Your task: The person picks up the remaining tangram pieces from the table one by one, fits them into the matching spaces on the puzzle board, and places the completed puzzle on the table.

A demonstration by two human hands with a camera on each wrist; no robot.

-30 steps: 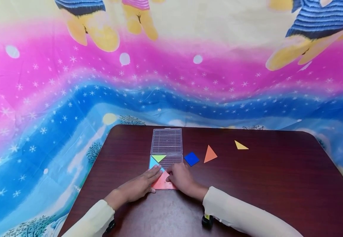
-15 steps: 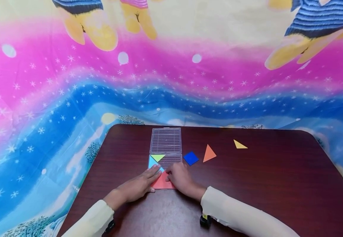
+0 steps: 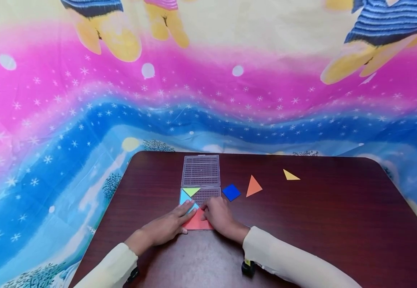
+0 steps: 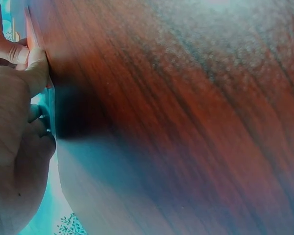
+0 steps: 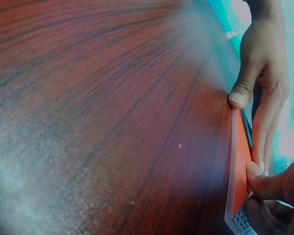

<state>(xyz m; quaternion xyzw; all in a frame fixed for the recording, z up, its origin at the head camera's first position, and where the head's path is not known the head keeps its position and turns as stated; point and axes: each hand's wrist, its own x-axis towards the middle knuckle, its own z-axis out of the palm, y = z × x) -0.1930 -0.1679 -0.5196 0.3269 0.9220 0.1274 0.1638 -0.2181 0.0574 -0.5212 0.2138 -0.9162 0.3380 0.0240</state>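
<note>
A see-through case lies unfolded and flat on the brown desk, one half at 12 o'clock from the other. The near half has three flat, bright pieces in it: a red piece at 6 o'clock, a light-blue piece at 10 o'clock, and a green triangle at 11 o'clock. The left hand comes in from 9 o'clock with its fingers long and straight, and they rest on the light-blue piece and the red piece. Its thumb touches the near edge of the case, so the left grip is apart. The right hand sits at 3 o'clock on the red piece. Its fingers are bent and its thumb tip touches the red piece — I cannot tell if that grip pinches it. More pieces lie on the desk, going out toward 2 o'clock: a dark-blue square just beside the case, then an orange triangle, then a yellow triangle well apart from the case. Both arms wear pale sleeves. Past the desk, at 12 o'clock, hangs a big cloth — pink, blue and cream, with white snowflakes.
</note>
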